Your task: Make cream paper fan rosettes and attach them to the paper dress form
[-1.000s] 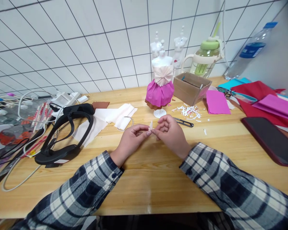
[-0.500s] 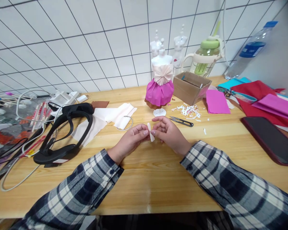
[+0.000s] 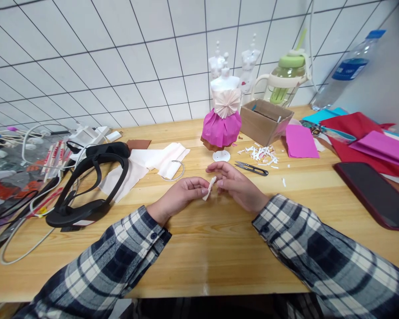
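My left hand [image 3: 179,198] and my right hand [image 3: 236,184] meet over the middle of the wooden table [image 3: 199,257]. Between their fingertips they pinch a small folded white paper piece [image 3: 210,188], which tilts down to the left. Behind the hands stands a small white mannequin [image 3: 224,110] wearing a pink paper skirt and a pleated pale bodice. Black thread snips [image 3: 252,168] lie just right of my right hand.
A black headset [image 3: 86,186] and cables lie at left, beside pale paper sheets [image 3: 146,166] and a ring. A cardboard box [image 3: 265,120], white paper scraps [image 3: 261,154], pink and red sheets [image 3: 369,137], a dark phone [image 3: 375,192], a green-lidded jug [image 3: 284,79] and a water bottle [image 3: 346,71] sit at right.
The paper piece has turned from upright to slanted, and my fingers have shifted along it. My hands stayed in nearly the same place.
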A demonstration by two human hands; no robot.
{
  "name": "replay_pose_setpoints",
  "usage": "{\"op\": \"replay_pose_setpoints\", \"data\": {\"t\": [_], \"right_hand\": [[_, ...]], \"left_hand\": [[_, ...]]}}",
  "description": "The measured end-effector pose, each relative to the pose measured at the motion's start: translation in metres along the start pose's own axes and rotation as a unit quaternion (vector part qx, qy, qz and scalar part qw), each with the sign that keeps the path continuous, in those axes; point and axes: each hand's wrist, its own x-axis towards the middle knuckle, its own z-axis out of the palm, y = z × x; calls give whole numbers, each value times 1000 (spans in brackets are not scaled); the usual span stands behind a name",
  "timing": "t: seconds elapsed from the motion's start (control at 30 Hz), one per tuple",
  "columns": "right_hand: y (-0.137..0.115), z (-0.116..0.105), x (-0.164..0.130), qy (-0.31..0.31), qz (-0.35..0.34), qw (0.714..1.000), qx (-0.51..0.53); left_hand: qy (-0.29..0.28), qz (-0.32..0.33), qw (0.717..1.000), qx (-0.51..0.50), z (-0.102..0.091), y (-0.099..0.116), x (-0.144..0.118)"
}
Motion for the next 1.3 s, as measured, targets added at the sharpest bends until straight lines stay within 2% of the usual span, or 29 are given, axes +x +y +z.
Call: {"op": "replay_pose_setpoints", "data": {"t": [0.13, 0.3, 0.4, 0.47, 0.57, 0.67, 0.77, 0.9, 1.03, 1.1, 1.3], "right_hand": [[1, 1, 3, 18, 6, 994, -110], [3, -6, 8, 31, 22, 990, -136], [-1, -13, 7, 46, -47, 977, -204], [-5, -15, 5, 21, -135, 945, -296], [-6, -14, 1, -64, -239, 870, -426], [-1, -11, -1, -113, -280, 821, -484], [3, -10, -1, -100, -286, 784, -541], [0, -15, -2, -89, -292, 751, -585], [-5, -16, -2, -101, -298, 750, -582], [-6, -15, -3, -104, -305, 739, -591], [-4, -10, -4, -94, -326, 663, -668]], "left_hand": [[3, -7, 999, 32, 1, 2, 1], [-7, -40, 999, 3, -2, 9, -1], [-5, -77, 997, -15, -4, 14, -4], [-1, -93, 995, -19, -4, 17, -6], [-16, -96, 995, -16, -4, 19, -8], [-31, -95, 995, -3, -5, 19, -8], [-42, -114, 992, -14, -8, 18, -7], [-46, -152, 987, -37, -12, 17, -6], [-33, -165, 984, -50, -14, 17, -5], [-29, -162, 985, -52, -14, 17, -5], [-60, -174, 981, -65, -17, 18, -6]]}}
